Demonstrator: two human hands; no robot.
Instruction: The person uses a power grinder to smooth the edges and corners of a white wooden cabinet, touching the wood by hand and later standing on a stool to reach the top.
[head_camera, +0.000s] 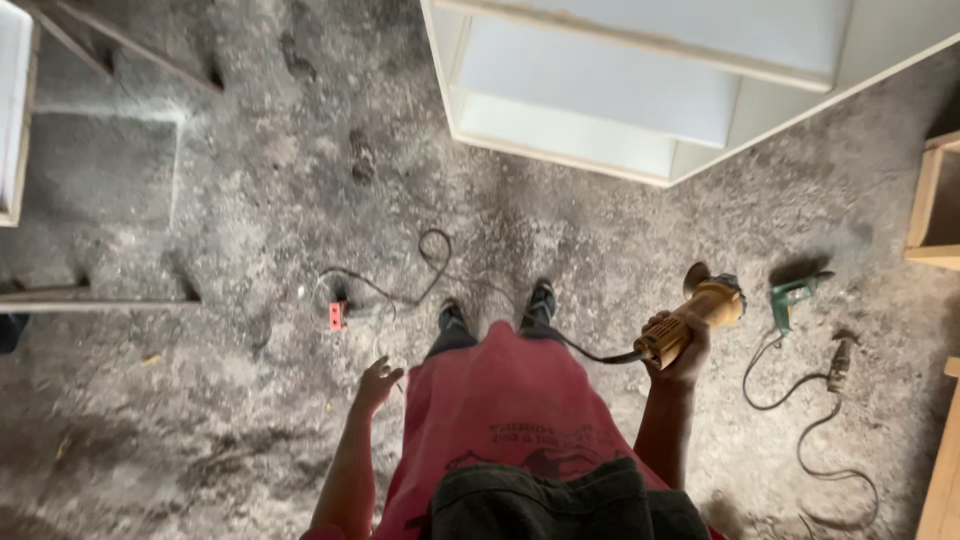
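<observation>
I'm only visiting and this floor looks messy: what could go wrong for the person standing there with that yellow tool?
1. The grinder in the right hand trails a black cord past the shoes; it loops on the floor, so a step might snag it.
2. A green drill and its cord lie close on the right, easy to trip on.
3. The left hand is free, so the grinder has a one-handed grip only and may twist.

Floor (250, 200): rough, dusty, matt concrete. Cabinet (600, 90): smooth white-painted board, raw wood edges. Grinder (695, 315): yellow plastic body, semi-gloss. Drill (795, 295): green plastic. Shirt (500, 400): red cloth.
</observation>
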